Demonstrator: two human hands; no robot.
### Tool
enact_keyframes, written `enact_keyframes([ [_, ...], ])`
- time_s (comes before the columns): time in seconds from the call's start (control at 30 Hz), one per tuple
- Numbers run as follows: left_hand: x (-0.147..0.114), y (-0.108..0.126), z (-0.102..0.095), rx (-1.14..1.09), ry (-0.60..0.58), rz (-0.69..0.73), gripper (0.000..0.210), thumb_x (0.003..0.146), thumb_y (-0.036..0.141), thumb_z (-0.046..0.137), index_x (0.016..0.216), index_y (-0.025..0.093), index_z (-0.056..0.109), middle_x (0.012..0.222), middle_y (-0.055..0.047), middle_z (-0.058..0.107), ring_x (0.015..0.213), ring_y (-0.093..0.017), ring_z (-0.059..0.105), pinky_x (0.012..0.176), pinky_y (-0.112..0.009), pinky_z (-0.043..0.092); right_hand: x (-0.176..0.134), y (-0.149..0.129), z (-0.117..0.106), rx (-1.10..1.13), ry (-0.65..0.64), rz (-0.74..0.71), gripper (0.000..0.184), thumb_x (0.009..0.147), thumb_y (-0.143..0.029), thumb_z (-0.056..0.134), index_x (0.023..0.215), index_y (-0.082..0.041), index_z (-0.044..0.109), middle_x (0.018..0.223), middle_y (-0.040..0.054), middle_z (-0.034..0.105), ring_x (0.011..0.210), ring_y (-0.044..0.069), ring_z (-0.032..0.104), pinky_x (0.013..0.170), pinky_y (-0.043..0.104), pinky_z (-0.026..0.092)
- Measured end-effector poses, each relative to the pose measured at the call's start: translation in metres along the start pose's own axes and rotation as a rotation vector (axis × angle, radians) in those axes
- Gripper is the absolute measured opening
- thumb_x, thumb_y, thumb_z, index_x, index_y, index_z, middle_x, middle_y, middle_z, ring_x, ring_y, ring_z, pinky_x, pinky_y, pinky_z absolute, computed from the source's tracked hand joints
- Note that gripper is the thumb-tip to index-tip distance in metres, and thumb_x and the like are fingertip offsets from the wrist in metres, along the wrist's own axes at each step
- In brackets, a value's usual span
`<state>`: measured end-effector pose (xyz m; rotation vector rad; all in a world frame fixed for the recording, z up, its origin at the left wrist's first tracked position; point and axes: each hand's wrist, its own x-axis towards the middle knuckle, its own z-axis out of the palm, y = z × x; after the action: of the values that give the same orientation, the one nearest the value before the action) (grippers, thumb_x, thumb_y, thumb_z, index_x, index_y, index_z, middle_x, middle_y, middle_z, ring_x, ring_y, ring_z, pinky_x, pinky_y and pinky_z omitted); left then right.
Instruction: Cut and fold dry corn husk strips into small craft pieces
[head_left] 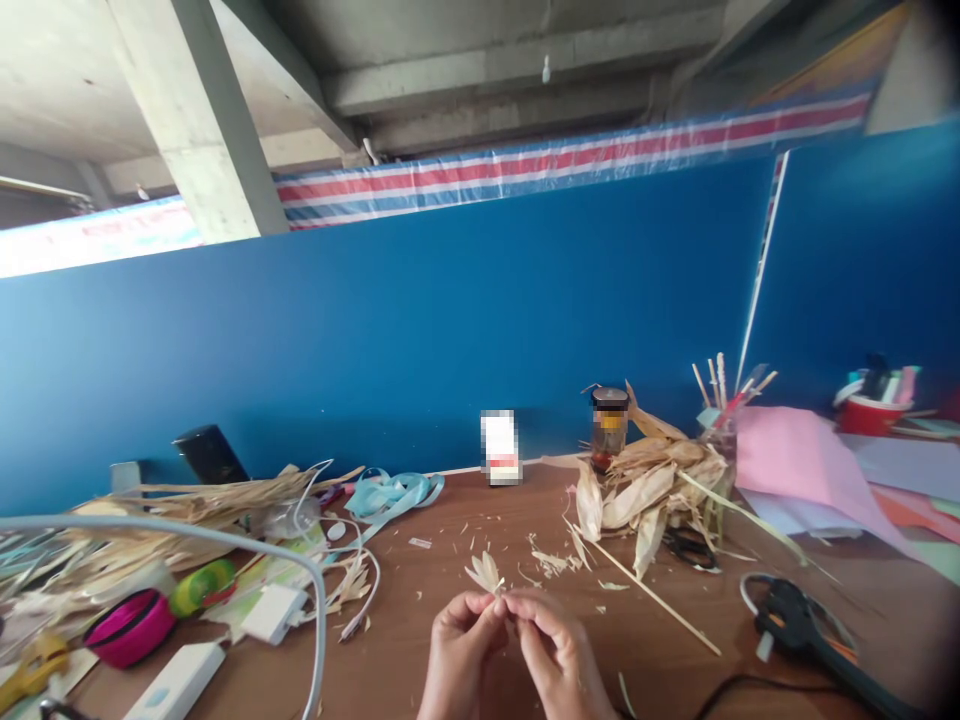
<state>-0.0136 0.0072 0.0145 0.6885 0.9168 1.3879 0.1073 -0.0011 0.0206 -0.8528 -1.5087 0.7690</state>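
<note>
My left hand (463, 640) and my right hand (551, 640) meet at the front middle of the table, fingertips pressed together. Between them they pinch the base of a small pale flower made of dried corn husk (484, 574). Its petals fan upward and to the left, while its lower end is hidden behind my fingers. Cut husk scraps (553, 562) lie just beyond my hands. To the right a thin wooden stick (660, 598) rests on the table.
Dried corn husks (637, 490) are heaped at the right, near scissors (691, 548), a glass jar (609, 430) and a black glue gun (802, 625). At the left lie blue ribbon (390, 494), a pink tape roll (129, 628), a white power strip (176, 685) and a looping cable (319, 600).
</note>
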Motion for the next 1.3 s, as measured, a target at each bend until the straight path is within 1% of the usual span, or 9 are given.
enact_keyframes([
  [0.07, 0.0014, -0.0026, -0.0003, -0.054, 0.006, -0.037, 0.018, 0.055, 0.020, 0.073, 0.058, 0.014, 0.057, 0.051, 0.003, 0.056, 0.045, -0.006, 0.047, 0.049, -0.017, 0.038, 0.0001, -0.0008, -0.0009, 0.003, -0.012, -0.001, 0.020, 0.081, -0.022, 0.046, 0.090, -0.020, 0.063, 0.094, 0.0099, 0.064, 0.087, 0.019, 0.060, 0.076, 0.027, 0.050],
  [0.17, 0.0032, -0.0054, -0.0011, -0.042, 0.035, -0.014, 0.019, 0.053, 0.023, 0.074, 0.059, 0.013, 0.060, 0.051, 0.002, 0.056, 0.046, -0.007, 0.048, 0.049, -0.018, 0.039, 0.0009, -0.0004, -0.0012, 0.000, -0.034, -0.020, 0.019, 0.081, -0.021, 0.046, 0.090, -0.020, 0.063, 0.095, 0.0097, 0.063, 0.088, 0.019, 0.059, 0.078, 0.027, 0.049],
  [0.37, 0.0002, -0.0041, 0.0009, 0.116, -0.010, 0.087, 0.017, 0.060, 0.027, 0.069, 0.066, 0.012, 0.065, 0.060, -0.001, 0.059, 0.055, -0.010, 0.051, 0.056, -0.021, 0.042, 0.0009, 0.0026, -0.0011, -0.001, -0.035, -0.040, 0.022, 0.081, -0.020, 0.045, 0.096, -0.021, 0.061, 0.097, 0.0096, 0.062, 0.089, 0.019, 0.059, 0.078, 0.028, 0.049],
  [0.57, -0.0023, -0.0006, 0.0028, 0.303, -0.057, 0.189, 0.021, 0.063, 0.033, 0.066, 0.065, 0.012, 0.066, 0.059, 0.000, 0.050, 0.054, -0.009, 0.045, 0.053, -0.020, 0.040, 0.0008, 0.0012, -0.0006, -0.025, -0.002, -0.021, 0.019, 0.080, -0.022, 0.047, 0.088, -0.019, 0.063, 0.094, 0.0105, 0.064, 0.085, 0.019, 0.061, 0.076, 0.027, 0.050],
  [0.63, -0.0020, -0.0018, 0.0026, 0.344, -0.041, 0.237, 0.021, 0.063, 0.033, 0.066, 0.064, 0.013, 0.066, 0.060, 0.000, 0.050, 0.054, -0.009, 0.044, 0.051, -0.019, 0.039, 0.0011, 0.0010, 0.0000, -0.018, 0.005, 0.009, 0.020, 0.080, -0.024, 0.046, 0.087, -0.018, 0.064, 0.092, 0.0108, 0.065, 0.085, 0.020, 0.061, 0.075, 0.027, 0.050],
  [0.77, -0.0022, -0.0061, 0.0044, 0.342, 0.026, 0.316, 0.022, 0.063, 0.035, 0.065, 0.062, 0.013, 0.065, 0.060, 0.001, 0.047, 0.051, -0.008, 0.042, 0.047, -0.017, 0.036, 0.0009, 0.0022, 0.0011, -0.005, 0.002, 0.065, 0.021, 0.081, -0.027, 0.046, 0.087, -0.017, 0.063, 0.090, 0.0106, 0.065, 0.083, 0.020, 0.062, 0.071, 0.025, 0.051],
  [0.9, -0.0029, -0.0066, 0.0065, 0.359, 0.057, 0.331, 0.025, 0.062, 0.038, 0.065, 0.062, 0.013, 0.065, 0.060, 0.001, 0.047, 0.049, -0.007, 0.041, 0.046, -0.018, 0.035, 0.0004, 0.0022, 0.0017, 0.000, 0.001, 0.084, 0.022, 0.080, -0.029, 0.046, 0.088, -0.017, 0.062, 0.089, 0.0104, 0.065, 0.081, 0.020, 0.062, 0.070, 0.025, 0.051],
  [1.1, -0.0020, -0.0070, 0.0050, 0.410, 0.059, 0.380, 0.026, 0.064, 0.039, 0.063, 0.060, 0.014, 0.063, 0.057, 0.000, 0.047, 0.051, -0.009, 0.042, 0.049, -0.019, 0.037, 0.0010, -0.0025, 0.0011, 0.038, 0.007, 0.041, 0.019, 0.080, -0.027, 0.047, 0.084, -0.017, 0.063, 0.091, 0.0103, 0.064, 0.083, 0.020, 0.061, 0.072, 0.026, 0.051],
  [1.3, -0.0017, -0.0098, 0.0046, 0.371, 0.058, 0.360, 0.027, 0.065, 0.040, 0.062, 0.062, 0.014, 0.063, 0.058, -0.001, 0.049, 0.053, -0.011, 0.044, 0.051, -0.020, 0.038, 0.0008, -0.0051, 0.0013, 0.045, 0.002, 0.031, 0.019, 0.080, -0.028, 0.046, 0.084, -0.020, 0.063, 0.091, 0.0087, 0.062, 0.085, 0.019, 0.059, 0.074, 0.026, 0.050],
])
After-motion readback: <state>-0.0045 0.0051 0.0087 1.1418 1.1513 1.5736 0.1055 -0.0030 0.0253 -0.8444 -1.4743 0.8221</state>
